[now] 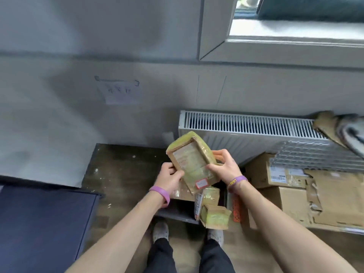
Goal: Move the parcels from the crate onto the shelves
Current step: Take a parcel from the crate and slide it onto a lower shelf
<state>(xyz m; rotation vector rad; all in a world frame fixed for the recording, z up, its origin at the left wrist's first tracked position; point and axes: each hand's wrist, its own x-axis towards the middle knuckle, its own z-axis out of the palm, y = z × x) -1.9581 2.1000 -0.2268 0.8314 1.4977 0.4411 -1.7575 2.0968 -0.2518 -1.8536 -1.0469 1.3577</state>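
Observation:
I hold a brown cardboard parcel (192, 161) wrapped in yellowish tape, with a white label and a small red sticker, tilted in front of me. My left hand (169, 177) grips its lower left edge and my right hand (223, 166) grips its right side. Below it the dark crate (177, 212) stands on the floor by my feet, holding more taped parcels (215, 216) and a white packet (198, 205). No shelf is clearly in view.
A white radiator (246, 129) runs along the wall under a window sill. Stacked cardboard boxes (295, 194) with bubble wrap (315, 154) fill the right side. A dark blue surface (43, 223) lies at lower left. A paper note (120, 91) hangs on the wall.

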